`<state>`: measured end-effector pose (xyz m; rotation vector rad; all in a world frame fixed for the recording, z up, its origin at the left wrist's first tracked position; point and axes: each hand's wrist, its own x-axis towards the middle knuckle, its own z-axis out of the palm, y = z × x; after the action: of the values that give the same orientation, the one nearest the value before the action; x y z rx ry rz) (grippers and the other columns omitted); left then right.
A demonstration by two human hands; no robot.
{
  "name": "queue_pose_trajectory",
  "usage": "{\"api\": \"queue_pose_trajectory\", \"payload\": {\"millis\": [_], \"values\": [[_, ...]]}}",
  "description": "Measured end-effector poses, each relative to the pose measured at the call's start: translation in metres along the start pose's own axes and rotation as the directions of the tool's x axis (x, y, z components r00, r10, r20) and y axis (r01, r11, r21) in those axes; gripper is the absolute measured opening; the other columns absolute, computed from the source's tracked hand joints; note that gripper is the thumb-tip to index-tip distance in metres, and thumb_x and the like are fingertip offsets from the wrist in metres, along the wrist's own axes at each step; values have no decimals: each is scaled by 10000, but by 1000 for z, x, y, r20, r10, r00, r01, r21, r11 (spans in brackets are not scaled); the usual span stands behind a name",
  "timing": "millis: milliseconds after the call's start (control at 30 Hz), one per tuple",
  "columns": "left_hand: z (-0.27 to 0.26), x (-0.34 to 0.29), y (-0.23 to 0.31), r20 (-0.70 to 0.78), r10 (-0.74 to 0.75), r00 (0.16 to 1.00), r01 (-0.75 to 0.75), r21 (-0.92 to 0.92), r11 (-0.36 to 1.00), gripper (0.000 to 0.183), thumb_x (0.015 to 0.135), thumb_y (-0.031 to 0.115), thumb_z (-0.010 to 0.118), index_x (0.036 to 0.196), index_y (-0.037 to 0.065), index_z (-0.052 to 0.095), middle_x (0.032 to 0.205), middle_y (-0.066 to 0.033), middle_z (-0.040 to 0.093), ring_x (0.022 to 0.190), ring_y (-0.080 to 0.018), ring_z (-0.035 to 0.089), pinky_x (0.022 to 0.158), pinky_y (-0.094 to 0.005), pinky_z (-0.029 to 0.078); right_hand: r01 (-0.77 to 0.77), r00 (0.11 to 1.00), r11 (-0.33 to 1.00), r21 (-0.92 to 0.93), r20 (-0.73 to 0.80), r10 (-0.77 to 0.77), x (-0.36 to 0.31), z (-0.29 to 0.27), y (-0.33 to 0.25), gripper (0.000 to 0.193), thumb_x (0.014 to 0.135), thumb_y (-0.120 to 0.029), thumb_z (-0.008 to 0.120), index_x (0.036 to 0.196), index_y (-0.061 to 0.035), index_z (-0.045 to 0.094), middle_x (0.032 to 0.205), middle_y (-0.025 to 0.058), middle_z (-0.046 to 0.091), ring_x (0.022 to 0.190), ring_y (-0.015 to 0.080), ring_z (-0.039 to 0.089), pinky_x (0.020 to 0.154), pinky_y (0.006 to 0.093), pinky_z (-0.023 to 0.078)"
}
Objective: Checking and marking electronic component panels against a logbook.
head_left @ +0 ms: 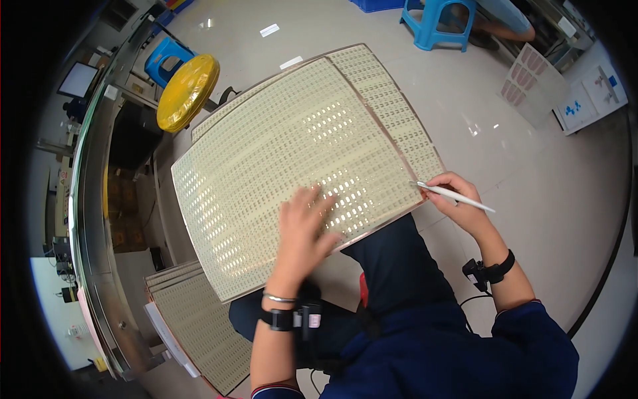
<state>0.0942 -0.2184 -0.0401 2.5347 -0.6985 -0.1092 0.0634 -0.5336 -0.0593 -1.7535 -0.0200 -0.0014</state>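
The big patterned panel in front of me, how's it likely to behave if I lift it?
The panel is likely fairly stiff: it reaches beyond your legs without obvious sag, though the fisheye view bends straight lines. It looks thin, so it may be light for its size. Its shiny patches hint it might be slippery.

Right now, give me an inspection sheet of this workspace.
Surface: dark-trousered lap, pale tiled floor.
Things: cream rectangular panel with rows of small marks, overlapping a similar panel; slim white pen-like tool.
Clutter: two white rectangular pieces on the floor.
Grip: left hand spread over the cream panel, contact unclear; right hand holding the tool at its right edge.
Cables: thin black cable right of the lap.
Surroundings: round yellow stool, blue plastic stools, stacked panels.
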Motion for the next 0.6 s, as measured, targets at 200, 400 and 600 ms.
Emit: {"api": "queue_pose_trajectory", "payload": {"millis": [200,400,600], "values": [[28,-1,18,95,65,993,-89,280,956,740,668,273,751,1349,268,463,1469,-77,331,1358,-350,270,1093,-564,169,161,987,951,-265,37,-157,-11,-13,13,204,761,-45,688,955,-30,626,882,67,647,800,179,629,729,283,496],[25,4,27,154,28,988,-71,280,957,750,655,139,732,1348,237,462,1464,-80,339,1360,-349,270,1098,-566,146,394,918,877,-275,79,-388,-25,-8,21,234,701,5,722,897,-46,604,906,99,651,790,248,630,692,318,506],[39,19,58,152,48,987,-78,196,978,682,708,187,721,1339,210,464,1449,-90,354,1358,-352,272,1092,-573,152,446,893,854,-270,76,-443,-32,0,26,264,672,21,729,888,-47,593,934,99,657,783,247,629,682,324,509]]}}
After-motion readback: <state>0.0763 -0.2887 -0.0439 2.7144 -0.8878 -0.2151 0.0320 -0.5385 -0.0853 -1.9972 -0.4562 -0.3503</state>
